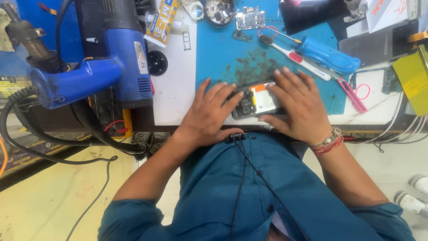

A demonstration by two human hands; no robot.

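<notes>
Place: a phone-repair workshop, seen from above a crowded bench (178, 98).
Work surface: a stained blue mat (249, 58) is laid over the white benchtop.
Heat tool: a blue heat gun (111, 67) is parked at the left, its cables trailing to the floor.
Hand tools: a blue screwdriver (325, 54), a toothbrush (294, 57) and pink tweezers (352, 96) are scattered on the mat.
Parts: a bare circuit board (249, 18), a dish of small parts (219, 11) and a glue tube (162, 21) are kept at the back edge.
Device: an opened phone (258, 103), battery exposed, is pressed under both hands.
Clutter: loose wires (410, 129) are hung off the bench's right end.
</notes>
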